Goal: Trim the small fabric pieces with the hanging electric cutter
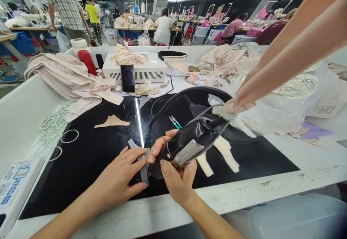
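Note:
My right hand [180, 181] wraps round a black handheld power tool [187, 139] with a silver metal lever and a thick cable. The tool's front end points down and left, near a curved grey strip [144, 174] on the black mat. Fingers stretched out, my left hand [121, 175] lies open and presses the strip's upper part against the mat. The tool hides its own working tip and my hand covers part of the strip. A beige cloth strap [287, 49] runs from the tool's cable end to the upper right.
On the black mat [89, 181] lie teal-handled snips [175, 122], a beige cut piece [112, 121] and cream pieces [226, 154]. A white box [135, 71], a phone [127, 78] and heaped beige fabric [62, 74] stand behind. White rings [69, 136] lie left. People work at distant tables.

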`<state>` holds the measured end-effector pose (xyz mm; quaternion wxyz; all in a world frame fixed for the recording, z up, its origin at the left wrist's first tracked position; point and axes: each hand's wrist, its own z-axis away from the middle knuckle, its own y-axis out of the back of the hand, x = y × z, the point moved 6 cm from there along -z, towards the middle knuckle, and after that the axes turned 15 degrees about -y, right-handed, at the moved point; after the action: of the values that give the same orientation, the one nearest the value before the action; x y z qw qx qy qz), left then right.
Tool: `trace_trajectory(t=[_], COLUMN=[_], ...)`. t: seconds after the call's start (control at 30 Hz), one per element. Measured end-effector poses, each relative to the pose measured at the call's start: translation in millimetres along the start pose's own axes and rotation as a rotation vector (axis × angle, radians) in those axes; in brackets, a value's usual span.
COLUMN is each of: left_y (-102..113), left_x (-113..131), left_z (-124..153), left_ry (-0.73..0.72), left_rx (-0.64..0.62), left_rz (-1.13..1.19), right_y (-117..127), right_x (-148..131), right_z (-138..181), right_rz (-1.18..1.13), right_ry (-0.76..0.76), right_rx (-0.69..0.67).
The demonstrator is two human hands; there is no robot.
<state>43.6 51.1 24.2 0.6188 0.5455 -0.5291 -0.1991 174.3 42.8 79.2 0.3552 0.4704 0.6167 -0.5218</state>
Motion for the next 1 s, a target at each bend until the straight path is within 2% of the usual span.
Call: trace_trajectory(t=[0.27, 0.47, 0.67, 0.8, 1.0], left_y=[0, -2, 9, 12, 17], left_x=[-1, -8, -18, -25, -16], left_z=[0, 5, 5, 7, 10], left_ry=[0.014, 0.032, -0.009, -0.060, -0.062], left_rx=[-0.015, 0.001, 0.055, 0.035, 0.004], left_rz=[0.030, 0.052, -0.073, -0.159, -0.090], right_y=[2, -2, -3, 0, 15], right_x=[-5, -6, 2, 1, -10], right_z=[5, 7, 7, 5, 2], right_rz=[-0.057, -0.063, -0.065, -0.055, -0.013], right_ry=[0.088, 0.069, 0.028, 0.018, 0.131], right_rx=[-0.005, -0.035, -0.059, -0.046, -0.043])
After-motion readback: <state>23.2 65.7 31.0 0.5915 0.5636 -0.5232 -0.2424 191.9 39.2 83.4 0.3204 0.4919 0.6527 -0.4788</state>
